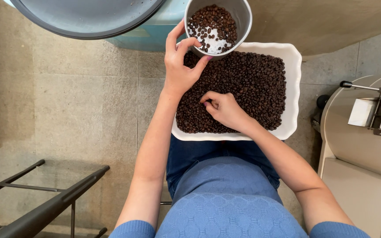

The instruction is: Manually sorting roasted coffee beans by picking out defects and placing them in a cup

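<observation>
The left hand [179,66] had its fingers [186,44] wrapped around the rim of a round grey metal cup [239,15], thumb hooked inside, holding it tilted just above the far edge of a tray. Dark brown roasted coffee beans [212,24] partly covered the cup's pale bottom. The right hand [225,110] rested below and nearer the body, its fingers [208,98] curled loosely into a heap of the same dark beans [252,83], pinching among them; whether they gripped any could not be told. The heap filled a white rectangular scalloped tray [293,66] on the person's lap. Right of both hands stood a beige metal machine [358,145]; left lay a tiled stone floor [80,101].
</observation>
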